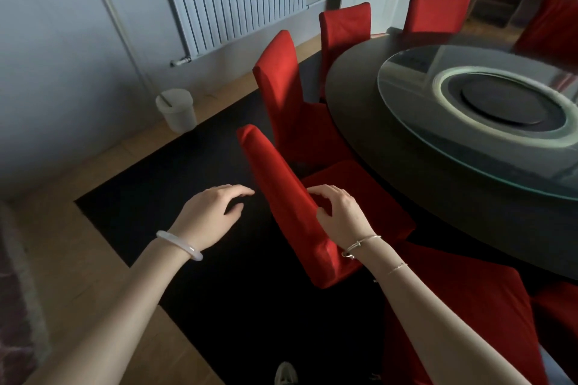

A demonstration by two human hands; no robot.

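Note:
A chair in a red cloth cover [281, 197] stands just in front of me, its back tilted toward the lower right and its seat facing a round dark table [359, 97]. My right hand [339, 214] rests on the edge of the chair's back, fingers loosely curved over the red cloth. My left hand [212, 212] hovers to the left of the back, fingers relaxed and spread, touching nothing.
Other red-covered chairs [281, 87] ring the table, which carries a glass turntable [488, 122]. A black mat [187, 197] covers the wooden floor. A white bin [176, 109] and a wall radiator [240, 6] lie to the left. Another red seat [463, 316] is at lower right.

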